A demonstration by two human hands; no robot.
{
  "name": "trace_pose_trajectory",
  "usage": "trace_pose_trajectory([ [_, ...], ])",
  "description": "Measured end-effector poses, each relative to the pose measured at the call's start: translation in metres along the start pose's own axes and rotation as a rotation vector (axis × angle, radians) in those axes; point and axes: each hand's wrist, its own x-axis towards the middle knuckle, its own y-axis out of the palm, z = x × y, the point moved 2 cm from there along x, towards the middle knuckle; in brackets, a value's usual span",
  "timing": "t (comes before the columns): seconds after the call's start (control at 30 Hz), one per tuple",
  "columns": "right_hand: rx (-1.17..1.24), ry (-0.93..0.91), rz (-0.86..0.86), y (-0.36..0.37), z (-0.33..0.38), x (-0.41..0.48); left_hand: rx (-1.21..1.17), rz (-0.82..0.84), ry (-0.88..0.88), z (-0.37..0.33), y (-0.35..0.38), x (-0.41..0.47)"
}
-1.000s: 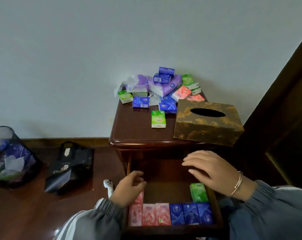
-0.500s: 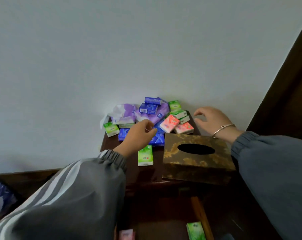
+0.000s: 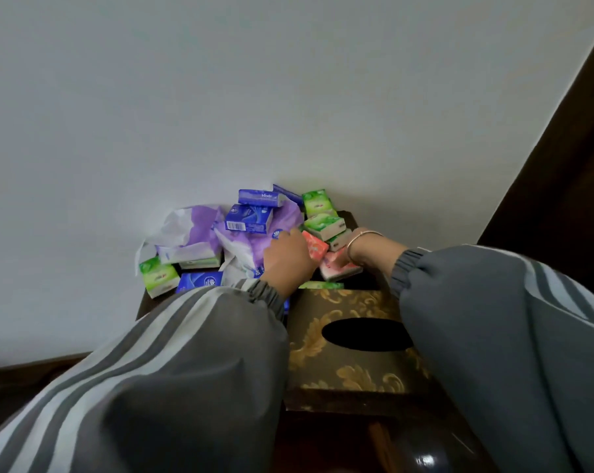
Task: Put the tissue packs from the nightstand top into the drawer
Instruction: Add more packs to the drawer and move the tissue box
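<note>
Pale wall stands behind a dark nightstand [image 3: 347, 216]. On its far part both hands are close together at the right side of the tissue pack pile. The left hand [image 3: 287, 259] lies on a tilted coral pack [image 3: 317, 248]. The right hand [image 3: 344, 258], mostly hidden past its bracelet, reaches a pink pack [image 3: 336, 274] just below. Whether either hand really grips, I cannot tell. Green packs [image 3: 323, 225] lie just beyond, blue packs [image 3: 249, 218] far-left. The drawer is not visible; I judge the packs must travel near, over the tissue box [image 3: 322, 353].
</note>
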Motion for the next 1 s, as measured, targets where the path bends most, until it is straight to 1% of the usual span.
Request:
trace_pose_trajectory([
  [0.03,0.0,-0.01,0.02,0.001,0.0,0.001,0.011,-0.015,-0.007,0.0,0.0,0.0],
  [0.13,0.036,0.078,0.108,0.004,-0.009,0.001,-0.044,-0.041,-0.022,0.005,-0.006,-0.001],
  [0.27,0.124,0.13,0.075,0.003,-0.017,-0.002,-0.226,-0.04,-0.07,0.018,-0.023,-0.014],
  [0.37,0.224,0.123,-0.022,-0.002,-0.018,-0.01,-0.556,-0.081,-0.156,0.033,-0.04,-0.028],
  [0.47,0.346,0.109,-0.095,-0.006,-0.017,-0.024,-0.905,-0.088,-0.284,0.055,-0.052,-0.043],
  [0.53,0.406,0.008,-0.211,-0.012,-0.014,-0.041,-1.075,-0.114,-0.34,0.07,-0.058,-0.057],
  [0.6,0.49,-0.156,-0.378,-0.017,-0.007,-0.064,-1.153,-0.099,-0.35,0.081,-0.06,-0.071],
  [0.63,0.555,-0.249,-0.402,-0.018,-0.001,-0.078,-1.201,-0.06,-0.341,0.084,-0.06,-0.08],
  [0.67,0.615,-0.344,-0.364,-0.017,0.008,-0.092,-1.267,-0.004,-0.331,0.084,-0.061,-0.089],
  [0.7,0.64,-0.432,-0.281,-0.014,0.018,-0.106,-1.341,0.08,-0.321,0.083,-0.063,-0.099],
  [0.77,0.557,-0.555,-0.128,-0.003,0.038,-0.13,-1.516,0.281,-0.305,0.08,-0.068,-0.118],
  [0.83,0.466,-0.61,-0.091,0.009,0.053,-0.148,-1.685,0.427,-0.271,0.081,-0.073,-0.135],
  [1.0,0.461,-0.668,-0.089,0.036,0.077,-0.178,-1.758,0.572,-0.104,0.104,-0.085,-0.18],
])
